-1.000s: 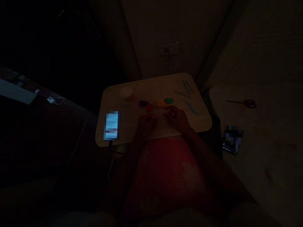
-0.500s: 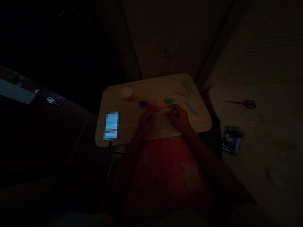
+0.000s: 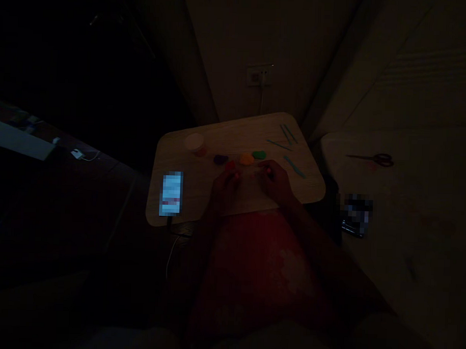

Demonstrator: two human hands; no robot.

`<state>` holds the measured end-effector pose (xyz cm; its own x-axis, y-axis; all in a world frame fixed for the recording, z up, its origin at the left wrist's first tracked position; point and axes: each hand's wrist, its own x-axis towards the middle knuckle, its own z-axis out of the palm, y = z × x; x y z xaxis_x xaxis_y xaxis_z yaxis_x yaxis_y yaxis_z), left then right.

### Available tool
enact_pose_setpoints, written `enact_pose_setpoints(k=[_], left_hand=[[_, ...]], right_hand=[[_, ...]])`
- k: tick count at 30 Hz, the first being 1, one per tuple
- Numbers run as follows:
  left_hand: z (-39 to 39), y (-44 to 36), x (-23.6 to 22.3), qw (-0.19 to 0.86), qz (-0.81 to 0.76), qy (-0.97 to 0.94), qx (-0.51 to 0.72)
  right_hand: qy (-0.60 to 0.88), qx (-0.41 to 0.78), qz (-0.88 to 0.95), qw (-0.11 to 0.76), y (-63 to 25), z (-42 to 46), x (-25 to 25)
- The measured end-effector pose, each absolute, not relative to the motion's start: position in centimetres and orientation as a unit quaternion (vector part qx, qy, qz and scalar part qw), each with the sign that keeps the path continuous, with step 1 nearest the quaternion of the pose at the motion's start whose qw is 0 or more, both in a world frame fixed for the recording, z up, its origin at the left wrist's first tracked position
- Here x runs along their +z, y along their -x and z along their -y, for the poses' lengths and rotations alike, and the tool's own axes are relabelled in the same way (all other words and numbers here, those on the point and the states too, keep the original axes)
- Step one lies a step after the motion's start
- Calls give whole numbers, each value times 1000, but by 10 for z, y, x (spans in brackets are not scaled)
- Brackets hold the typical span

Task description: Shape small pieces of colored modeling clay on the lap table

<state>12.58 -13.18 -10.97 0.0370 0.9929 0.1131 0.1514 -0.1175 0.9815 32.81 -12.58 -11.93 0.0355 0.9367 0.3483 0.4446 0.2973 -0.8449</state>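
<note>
The room is very dark. On the small wooden table (image 3: 194,193), my left hand (image 3: 223,189) is closed with its fingers curled just below a red lump of modelling clay (image 3: 230,166). What its fingertips hold, if anything, is too dim to see. My right hand (image 3: 275,180) is also closed, thumb and fingers together; a small reddish spot shows there, clay or a fingertip. Beyond the hands lie lumps of purple clay (image 3: 220,159), orange clay (image 3: 246,158) and green clay (image 3: 259,155). The green lump is nearest my right hand.
A lidded tub (image 3: 195,142) stands at the table's back left, a lit phone (image 3: 171,193) at its left. Thin blue-green sticks (image 3: 288,134) and a clay knife (image 3: 294,167) lie right. Scissors (image 3: 374,159) and a dark device (image 3: 357,217) rest on the pale surface beyond.
My left hand's fingers, stretched toward the right hand before, have drawn back and curled, so the gap between the hands is wider. My right hand has hardly moved.
</note>
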Motion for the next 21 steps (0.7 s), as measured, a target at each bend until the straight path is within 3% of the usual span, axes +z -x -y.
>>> enact_pose_setpoints(k=[21], left_hand=[[134, -125, -109, 425, -516, -579, 467]], right_hand=[[528, 258, 651, 481, -328, 124, -121]])
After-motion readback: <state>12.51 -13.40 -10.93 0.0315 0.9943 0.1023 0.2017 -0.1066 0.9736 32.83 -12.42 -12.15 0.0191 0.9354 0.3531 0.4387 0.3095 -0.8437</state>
